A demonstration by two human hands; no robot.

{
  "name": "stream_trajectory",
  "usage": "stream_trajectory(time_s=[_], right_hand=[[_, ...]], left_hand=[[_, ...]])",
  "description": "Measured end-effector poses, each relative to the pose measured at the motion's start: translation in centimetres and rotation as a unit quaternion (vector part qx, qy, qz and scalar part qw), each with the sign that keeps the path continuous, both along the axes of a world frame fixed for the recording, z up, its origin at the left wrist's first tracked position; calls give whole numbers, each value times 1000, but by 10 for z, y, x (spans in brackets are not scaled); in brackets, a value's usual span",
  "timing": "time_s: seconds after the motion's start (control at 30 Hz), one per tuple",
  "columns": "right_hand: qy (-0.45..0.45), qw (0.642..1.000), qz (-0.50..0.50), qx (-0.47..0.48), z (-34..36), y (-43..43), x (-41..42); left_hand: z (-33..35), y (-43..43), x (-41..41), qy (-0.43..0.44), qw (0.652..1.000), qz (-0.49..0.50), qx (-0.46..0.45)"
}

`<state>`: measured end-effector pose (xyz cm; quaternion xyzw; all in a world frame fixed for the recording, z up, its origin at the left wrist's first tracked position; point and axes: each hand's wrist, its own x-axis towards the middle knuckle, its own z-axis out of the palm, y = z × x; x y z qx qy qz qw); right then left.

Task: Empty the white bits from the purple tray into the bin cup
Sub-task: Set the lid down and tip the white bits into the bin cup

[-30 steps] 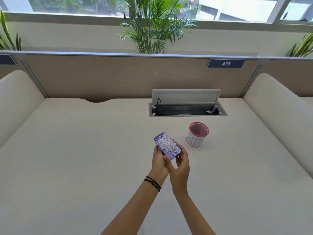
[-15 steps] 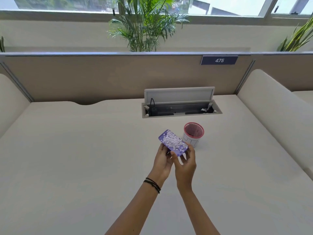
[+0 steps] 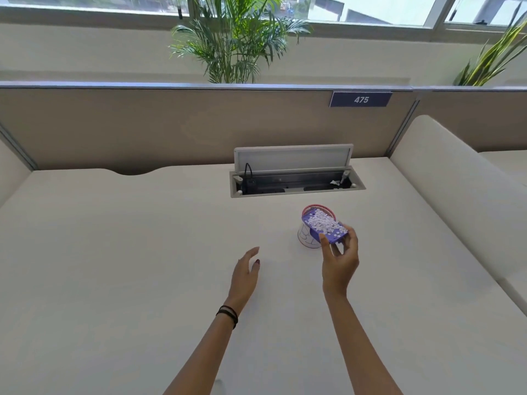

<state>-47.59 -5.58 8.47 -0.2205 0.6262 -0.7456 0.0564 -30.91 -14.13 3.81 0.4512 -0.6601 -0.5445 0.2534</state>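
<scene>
**Tray poised over the cup, bits not yet tipped**

The right hand [image 3: 340, 260] grasps the tray [image 3: 325, 227] by its near end, thumb on one side edge and fingers under and around the other. The tray hangs over the cup [image 3: 309, 238], its far end above the cup's red rim and its near end sticking out towards the person. The bits [image 3: 326, 223] lie heaped across the tray floor; whether any are in the cup cannot be told, as the tray covers most of the mouth. The left hand [image 3: 246, 270] hangs spread and empty above the desk [image 3: 114, 252], well to the left of the cup and holding nothing.

The tray looks like thin, stiff plastic and probably weighs very little, so a pinch at one end should carry it without strain. Holding the near end is the sensible place: it leaves the far end free to act as a spout. The bits look like paper dots, feather-light and loose, so they may cling to the tray or flutter past the rim if tipped fast. The cup looks light and narrow-mouthed too; a knock from the tray could topple it, and the free hand is well placed to steady it.
</scene>
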Motion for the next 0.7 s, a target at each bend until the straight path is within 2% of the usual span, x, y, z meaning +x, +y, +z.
stream_trajectory(time_s=[0.17, 0.43, 0.7], right_hand=[[25, 999, -25, 38, 0, -5, -22], [70, 990, -39, 114, 6, -18, -45], [128, 971, -25, 201, 10, -24, -57]], left_hand=[[-27, -9, 17, -92, 992, -16, -89], [-43, -22, 28, -160, 978, -99, -89], [-53, -26, 32, -228, 949, -142, -162]])
